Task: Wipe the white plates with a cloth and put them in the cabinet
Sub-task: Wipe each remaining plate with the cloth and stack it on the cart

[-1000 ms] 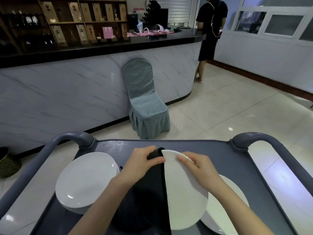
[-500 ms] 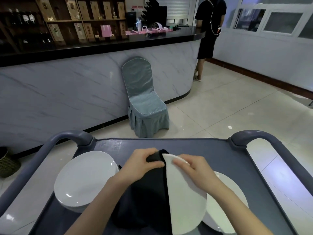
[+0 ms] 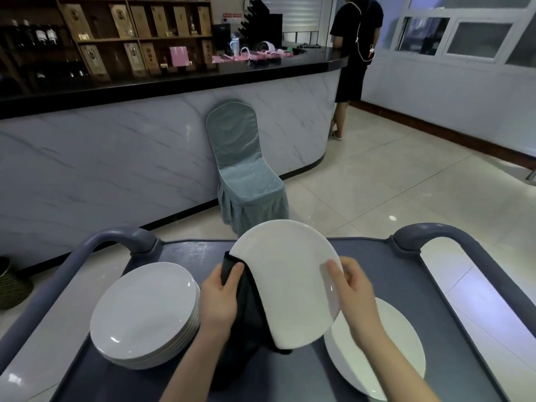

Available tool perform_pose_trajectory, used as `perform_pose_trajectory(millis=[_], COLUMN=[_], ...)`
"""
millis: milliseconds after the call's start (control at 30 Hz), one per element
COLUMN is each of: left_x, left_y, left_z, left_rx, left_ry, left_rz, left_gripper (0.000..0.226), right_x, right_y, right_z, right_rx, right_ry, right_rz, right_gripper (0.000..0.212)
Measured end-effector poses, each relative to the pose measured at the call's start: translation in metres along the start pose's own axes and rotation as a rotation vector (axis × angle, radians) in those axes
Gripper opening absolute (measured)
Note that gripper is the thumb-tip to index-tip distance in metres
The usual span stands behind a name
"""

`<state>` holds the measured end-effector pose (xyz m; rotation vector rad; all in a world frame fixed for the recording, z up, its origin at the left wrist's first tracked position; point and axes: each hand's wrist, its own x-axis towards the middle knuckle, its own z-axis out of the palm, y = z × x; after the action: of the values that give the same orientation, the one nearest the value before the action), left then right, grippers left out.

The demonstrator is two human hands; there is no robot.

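Grip of left hand [image 3: 220, 297] pinches dark cloth [image 3: 250, 317] against white plate [image 3: 287, 281]; right hand [image 3: 354, 289] pinches plate rim.

We log the left hand [image 3: 220, 297] and right hand [image 3: 355, 288], both bare. Same for left forearm [image 3: 188, 369] and right forearm [image 3: 391, 361], uncovered down to the near frame edge.

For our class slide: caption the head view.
Left hand grips a dark cloth against a white plate the right hand steadies, above a cart.
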<state>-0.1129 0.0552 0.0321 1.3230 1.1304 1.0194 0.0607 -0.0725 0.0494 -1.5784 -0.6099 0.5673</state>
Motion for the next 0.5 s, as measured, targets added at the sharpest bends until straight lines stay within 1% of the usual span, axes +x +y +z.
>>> perform_pose_trajectory(millis=[67,100,133,167,200,233,267,300,367,433,467,500], left_x=[0.007,0.009,0.01,0.011,0.011,0.011,0.012,0.011,0.007,-0.002,-0.006,-0.008], left_y=[0.01,0.014,0.019,0.023,0.027,0.028,0.028,0.026,0.015,-0.001,-0.007,-0.012], left_z=[-0.005,-0.004,0.0,0.005,0.009,0.011,0.012,0.011,0.006,0.002,0.002,0.002], left_rx=[0.146,0.217,0.286,0.346,0.393,0.415,0.409,0.361,0.194,0.082,0.073,0.088], left_ry=[-0.153,-0.259,-0.372,-0.473,-0.547,-0.588,-0.593,-0.562,-0.406,-0.237,-0.198,-0.184], left_rz=[0.157,0.218,0.274,0.327,0.363,0.376,0.362,0.318,0.176,0.052,0.02,0.008], left_gripper=[0.013,0.015,0.02,0.026,0.028,0.028,0.025,0.02,0.01,0.012,0.013,0.014], right_x=[0.013,0.017,0.019,0.019,0.018,0.017,0.017,0.017,0.017,0.016,0.015,0.015], right_y=[-0.014,-0.021,-0.027,-0.029,-0.029,-0.027,-0.025,-0.023,-0.018,-0.015,-0.013,-0.011], right_z=[-0.012,-0.012,-0.008,-0.003,0.002,0.004,0.004,0.002,-0.006,-0.011,-0.011,-0.011], right_rx=[-0.174,-0.274,-0.353,-0.418,-0.466,-0.502,-0.514,-0.49,-0.323,-0.129,-0.104,-0.127], right_ry=[-0.13,-0.224,-0.335,-0.434,-0.496,-0.504,-0.475,-0.411,-0.199,-0.006,0.025,0.009], right_rz=[-0.08,-0.139,-0.199,-0.245,-0.27,-0.286,-0.302,-0.303,-0.224,-0.125,-0.102,-0.097], right_gripper=[0.004,0.002,0.004,0.011,0.019,0.027,0.031,0.032,0.033,0.035,0.037,0.039])
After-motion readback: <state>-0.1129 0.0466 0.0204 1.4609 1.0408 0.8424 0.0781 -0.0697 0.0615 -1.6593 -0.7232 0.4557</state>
